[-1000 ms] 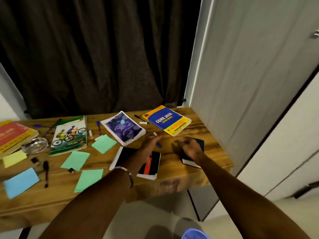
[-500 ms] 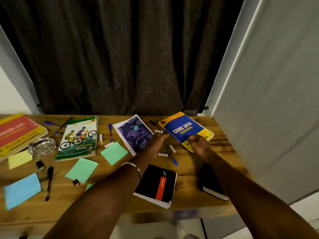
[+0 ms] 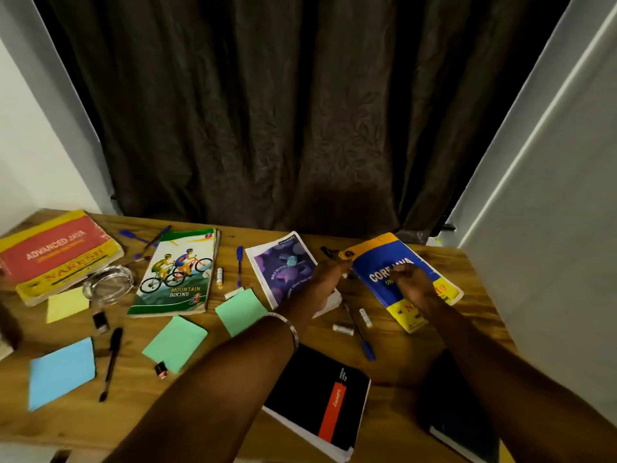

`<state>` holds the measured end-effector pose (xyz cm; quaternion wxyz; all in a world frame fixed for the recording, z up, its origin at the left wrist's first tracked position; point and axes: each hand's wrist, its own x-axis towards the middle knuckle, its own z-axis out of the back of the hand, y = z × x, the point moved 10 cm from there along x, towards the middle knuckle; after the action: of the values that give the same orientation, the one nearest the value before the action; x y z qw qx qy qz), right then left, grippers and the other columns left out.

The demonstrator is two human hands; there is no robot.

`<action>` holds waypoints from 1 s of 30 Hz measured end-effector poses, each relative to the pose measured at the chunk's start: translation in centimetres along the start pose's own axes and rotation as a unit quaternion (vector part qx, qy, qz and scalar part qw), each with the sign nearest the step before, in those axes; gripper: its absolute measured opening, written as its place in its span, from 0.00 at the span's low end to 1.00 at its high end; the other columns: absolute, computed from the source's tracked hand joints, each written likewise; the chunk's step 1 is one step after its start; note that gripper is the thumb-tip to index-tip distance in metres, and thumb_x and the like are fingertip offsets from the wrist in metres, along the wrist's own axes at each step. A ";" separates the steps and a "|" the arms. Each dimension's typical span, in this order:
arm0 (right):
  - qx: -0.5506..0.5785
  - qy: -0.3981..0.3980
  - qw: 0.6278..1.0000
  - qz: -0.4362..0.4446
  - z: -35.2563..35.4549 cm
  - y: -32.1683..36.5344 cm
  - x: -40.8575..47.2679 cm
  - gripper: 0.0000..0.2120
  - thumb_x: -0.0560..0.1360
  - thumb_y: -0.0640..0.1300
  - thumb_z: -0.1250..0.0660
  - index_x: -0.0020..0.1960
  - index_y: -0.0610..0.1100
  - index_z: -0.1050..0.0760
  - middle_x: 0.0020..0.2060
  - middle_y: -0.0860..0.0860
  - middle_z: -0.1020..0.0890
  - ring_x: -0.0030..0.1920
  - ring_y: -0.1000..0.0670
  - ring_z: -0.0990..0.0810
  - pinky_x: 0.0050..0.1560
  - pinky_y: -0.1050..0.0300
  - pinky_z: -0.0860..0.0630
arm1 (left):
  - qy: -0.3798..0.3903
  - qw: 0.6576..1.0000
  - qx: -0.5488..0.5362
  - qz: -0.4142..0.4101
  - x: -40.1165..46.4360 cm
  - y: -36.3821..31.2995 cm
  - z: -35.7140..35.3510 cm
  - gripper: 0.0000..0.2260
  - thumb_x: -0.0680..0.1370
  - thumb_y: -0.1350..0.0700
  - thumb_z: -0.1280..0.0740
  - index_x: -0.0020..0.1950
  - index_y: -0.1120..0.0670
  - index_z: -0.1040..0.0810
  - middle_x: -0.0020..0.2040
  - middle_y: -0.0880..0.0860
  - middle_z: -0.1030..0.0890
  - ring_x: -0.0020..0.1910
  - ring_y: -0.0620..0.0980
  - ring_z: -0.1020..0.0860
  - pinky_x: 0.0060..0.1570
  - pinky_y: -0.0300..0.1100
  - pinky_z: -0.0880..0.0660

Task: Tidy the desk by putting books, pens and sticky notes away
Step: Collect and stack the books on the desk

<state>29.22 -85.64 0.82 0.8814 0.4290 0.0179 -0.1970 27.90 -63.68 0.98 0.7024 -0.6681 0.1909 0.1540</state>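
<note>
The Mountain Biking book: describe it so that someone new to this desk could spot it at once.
Start at the wooden desk in front of the dark curtain and look at its left half. Right of the thick red and yellow Advanced Java book and the glass ashtray lies the Mountain Biking book. Alone among the books, it has a green edged cover showing two cyclists.

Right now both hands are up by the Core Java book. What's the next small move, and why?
Probably close the right hand on the Core Java book and lift it. That hand is already over the cover, fingers curled, and the left hand reaches to the book's near left edge. The book lies flat on the desk, so it is not yet put away.
</note>
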 end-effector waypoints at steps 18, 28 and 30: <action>-0.085 0.054 0.994 0.045 0.7 -0.9 12.2 0.12 0.78 0.48 0.37 0.53 0.41 0.21 0.52 0.40 0.18 0.50 0.40 0.20 0.43 0.56 0.31 | -0.038 0.999 -0.017 0.025 8.0 -2.0 -5.2 0.21 0.76 0.46 0.33 0.65 0.56 0.27 0.62 0.54 0.23 0.61 0.56 0.25 0.56 0.47 0.27; -0.086 0.086 0.992 0.034 0.8 -11.5 19.5 0.40 0.63 0.75 0.41 0.66 0.50 0.32 0.59 0.45 0.22 0.57 0.41 0.21 0.57 0.37 0.24 | 0.009 0.992 0.021 0.122 8.8 2.4 -8.4 0.21 0.74 0.41 0.34 0.60 0.53 0.26 0.51 0.51 0.22 0.51 0.52 0.23 0.50 0.44 0.27; -0.102 0.101 0.990 0.012 1.0 -12.2 18.8 0.38 0.64 0.76 0.39 0.64 0.51 0.32 0.56 0.45 0.20 0.54 0.43 0.19 0.55 0.39 0.23 | 0.036 0.993 0.043 0.102 8.6 2.8 -8.6 0.17 0.72 0.37 0.33 0.50 0.49 0.22 0.44 0.48 0.21 0.42 0.47 0.23 0.46 0.41 0.25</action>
<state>41.98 -99.38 -11.48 0.9165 0.3547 0.1219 -0.1393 33.65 -72.45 -5.83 0.7039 -0.6192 0.2897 0.1928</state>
